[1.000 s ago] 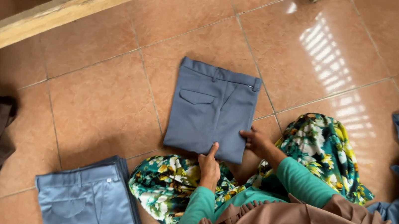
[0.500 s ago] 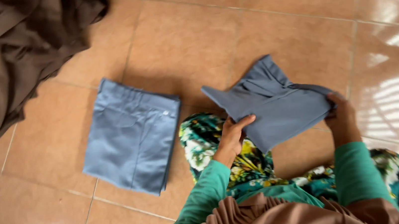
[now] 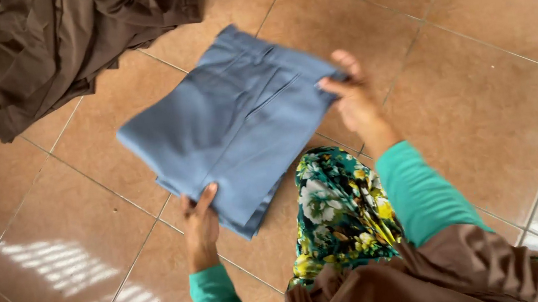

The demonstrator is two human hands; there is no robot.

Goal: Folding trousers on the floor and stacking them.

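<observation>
Folded blue trousers [image 3: 232,125] are spread flat between the two hands, low over the brown tiled floor [image 3: 478,93]. You can see their waistband and a pocket seam on top. Under them are more blue folded layers, peeking out at the near edge, so it looks like a small stack. I cannot tell if the top piece is touching the ones below.

The left hand [image 3: 201,223] is at the near edge of the trousers. Its thumb lies on top of the cloth and its fingers go under, so it is pinching that edge. The right hand [image 3: 352,97] is at the far right side. Its fingers are closed on the edge of the cloth there. It looks a bit blurry.

Both arms have green sleeves. A flowery green and yellow cloth [image 3: 340,214] sits just beside the trousers, near the person. A pile of dark brown cloth [image 3: 61,46] lies on the floor at the top left, close to the trousers' far corner.
</observation>
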